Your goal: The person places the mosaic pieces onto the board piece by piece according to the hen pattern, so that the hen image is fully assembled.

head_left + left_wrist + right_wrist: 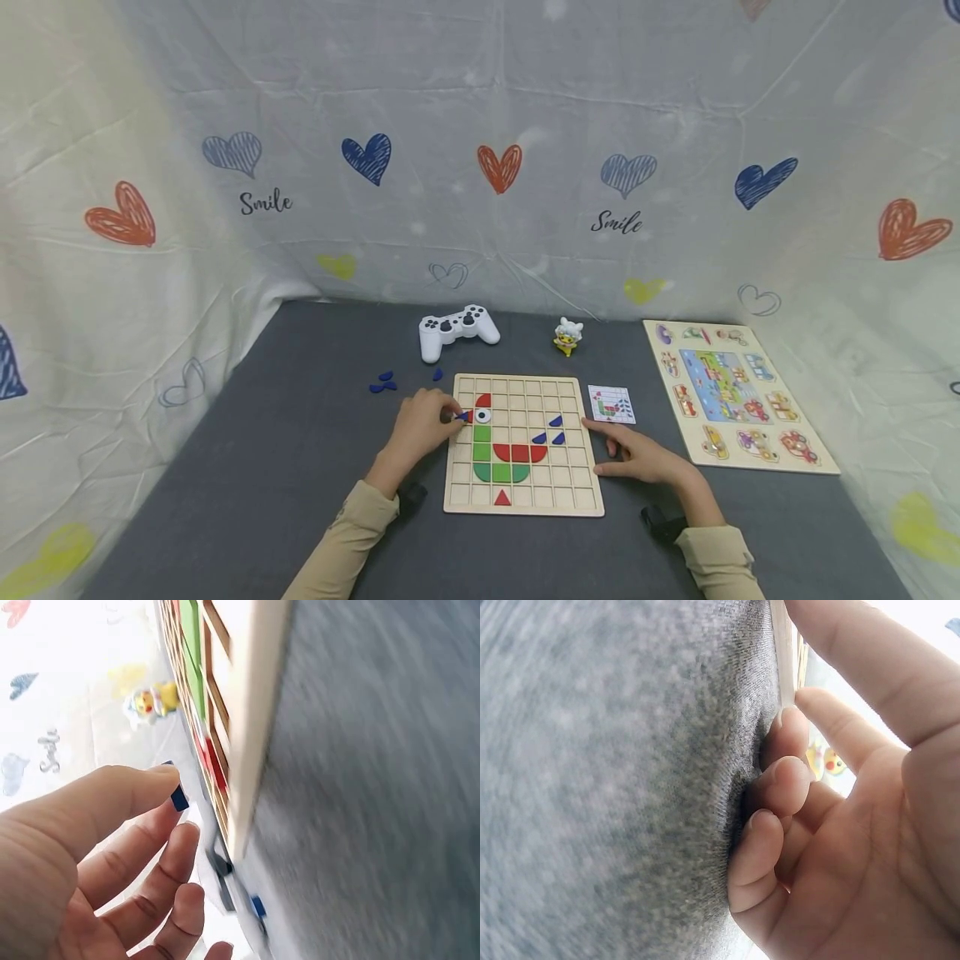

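Note:
Between thumb and forefinger, my left hand (423,423) pinches a small blue puzzle piece (179,798) above the left edge of a wooden grid board (525,512). Its full outline is hidden by the fingertips. A red piece (468,416) lies close to those fingertips. On the grid, red, green and white pieces form a bird-like figure, with a white eye piece (483,415) and a red triangle (502,498) at the bottom. Blue pieces (556,421) lie at the right. My right hand (637,454) touches the board's right edge with thumb and forefinger spread apart, other fingers bent.
Several loose blue pieces (386,377) lie left of the board. Behind it are a white game controller (457,329) and a small figurine (567,336). A pattern card (611,404) and a picture puzzle board (738,396) lie to the right.

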`<state>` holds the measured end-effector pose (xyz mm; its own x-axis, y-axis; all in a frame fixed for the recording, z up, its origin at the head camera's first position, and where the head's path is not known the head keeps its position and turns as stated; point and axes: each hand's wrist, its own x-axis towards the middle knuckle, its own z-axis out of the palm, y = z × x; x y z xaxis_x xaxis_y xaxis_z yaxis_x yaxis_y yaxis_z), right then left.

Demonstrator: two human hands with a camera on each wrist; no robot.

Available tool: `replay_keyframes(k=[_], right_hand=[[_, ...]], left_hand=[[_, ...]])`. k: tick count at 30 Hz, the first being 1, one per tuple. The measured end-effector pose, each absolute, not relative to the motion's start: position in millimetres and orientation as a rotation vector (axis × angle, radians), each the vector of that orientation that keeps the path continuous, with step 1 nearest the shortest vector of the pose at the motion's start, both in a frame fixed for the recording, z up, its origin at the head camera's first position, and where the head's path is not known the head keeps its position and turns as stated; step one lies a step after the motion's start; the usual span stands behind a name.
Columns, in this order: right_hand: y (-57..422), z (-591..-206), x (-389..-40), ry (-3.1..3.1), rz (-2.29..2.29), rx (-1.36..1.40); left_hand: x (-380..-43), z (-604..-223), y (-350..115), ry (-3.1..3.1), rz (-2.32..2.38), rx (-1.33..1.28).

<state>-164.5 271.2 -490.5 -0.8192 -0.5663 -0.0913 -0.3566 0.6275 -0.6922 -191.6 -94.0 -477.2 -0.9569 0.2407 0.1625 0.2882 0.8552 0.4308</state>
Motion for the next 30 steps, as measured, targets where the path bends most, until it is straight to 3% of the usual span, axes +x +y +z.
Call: replay_keyframes(k=[30], right_hand=[[270.5,-488.1,-163.4,2.552,-0.977,-0.734]], left_hand=[[-174.1,-475.7,-9.0,-2.919,-0.72,-0.682]])
